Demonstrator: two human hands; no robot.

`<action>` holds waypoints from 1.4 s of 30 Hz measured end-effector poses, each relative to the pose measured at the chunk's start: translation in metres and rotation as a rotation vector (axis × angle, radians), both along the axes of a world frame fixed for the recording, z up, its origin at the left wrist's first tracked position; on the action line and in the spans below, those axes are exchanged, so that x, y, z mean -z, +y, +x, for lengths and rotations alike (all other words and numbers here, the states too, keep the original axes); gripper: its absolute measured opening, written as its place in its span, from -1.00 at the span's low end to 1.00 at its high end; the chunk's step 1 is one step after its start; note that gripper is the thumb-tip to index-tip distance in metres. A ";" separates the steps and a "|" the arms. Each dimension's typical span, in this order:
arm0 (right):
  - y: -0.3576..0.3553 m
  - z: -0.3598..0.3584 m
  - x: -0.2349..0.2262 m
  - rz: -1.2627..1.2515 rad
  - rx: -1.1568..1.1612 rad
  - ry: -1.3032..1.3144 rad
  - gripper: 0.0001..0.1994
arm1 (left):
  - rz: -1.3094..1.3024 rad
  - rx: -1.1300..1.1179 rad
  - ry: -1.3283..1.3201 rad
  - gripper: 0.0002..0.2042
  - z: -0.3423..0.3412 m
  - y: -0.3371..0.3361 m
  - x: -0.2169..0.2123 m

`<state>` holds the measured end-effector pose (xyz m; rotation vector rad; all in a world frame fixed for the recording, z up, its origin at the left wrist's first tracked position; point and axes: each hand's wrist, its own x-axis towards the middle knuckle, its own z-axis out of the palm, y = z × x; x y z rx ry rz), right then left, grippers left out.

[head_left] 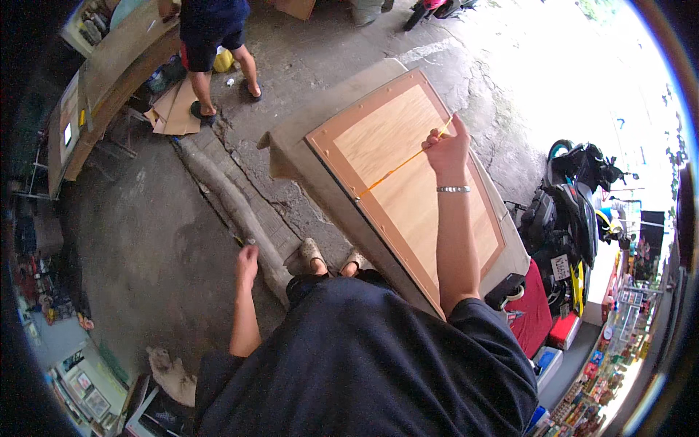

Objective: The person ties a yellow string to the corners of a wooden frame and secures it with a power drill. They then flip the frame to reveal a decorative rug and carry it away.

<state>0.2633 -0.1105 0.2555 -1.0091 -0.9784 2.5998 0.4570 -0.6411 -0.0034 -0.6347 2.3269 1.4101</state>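
A framed wooden panel (408, 149), pale in the middle with a brown border, lies on a cloth-covered table (298, 135) in front of me and to the right. Over the panel, my right hand (447, 153) is closed on a thin yellow cord (397, 172). The cord runs slantwise from the panel's near left edge up to my fist, and a short end sticks out beyond it. Away from the table, my left hand (248, 256) hangs over the floor on the left. Its fingers are pressed together, and whatever they hold is too small to name.
A long grey roll (226, 193) lies on the floor left of my feet. Another person (211, 51) stands by a wooden bench (120, 65), near flattened cardboard (176, 109). Motorcycles (571, 211) stand at right. A tape roll (514, 293) is near a red cloth (531, 309).
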 end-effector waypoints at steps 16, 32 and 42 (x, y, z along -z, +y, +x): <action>0.058 0.183 -0.278 0.670 0.169 0.427 -0.42 | 0.845 0.814 0.399 -0.62 -0.127 0.323 -0.236; 0.070 0.444 -0.262 0.964 0.633 -0.392 -0.43 | 0.734 0.746 -0.504 -0.43 -0.022 0.441 0.017; 0.092 0.501 -0.219 0.916 0.563 -0.449 -0.45 | 0.963 0.543 -0.652 -0.06 0.024 0.455 0.016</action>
